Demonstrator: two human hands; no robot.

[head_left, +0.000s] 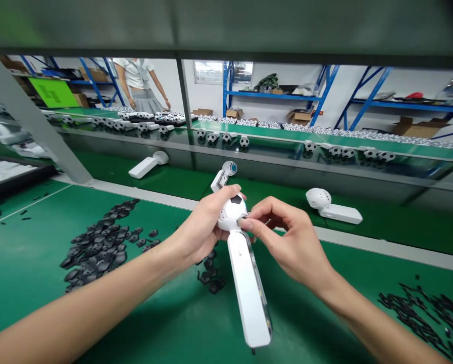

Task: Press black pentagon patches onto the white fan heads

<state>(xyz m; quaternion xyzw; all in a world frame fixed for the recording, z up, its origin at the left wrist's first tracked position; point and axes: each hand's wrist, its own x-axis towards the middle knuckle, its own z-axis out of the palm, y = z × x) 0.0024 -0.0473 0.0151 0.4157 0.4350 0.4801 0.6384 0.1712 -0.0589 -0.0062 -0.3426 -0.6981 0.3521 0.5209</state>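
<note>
Green-topped counter: left hand grip clenched round white plastic ball-head unit w/ long flat bar, right hand grip pinching ball; slack hold risks drop.

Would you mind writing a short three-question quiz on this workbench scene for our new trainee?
1. Which hand wraps over the white ball-shaped head: the left hand or the right hand?
2. True or false: the pile of black patches lies on the green bench to the left of the long white handle.
3. Fill in the gap: the shelving rack has ____ uprights.

Key: 1. left hand; 2. true; 3. blue.
</note>
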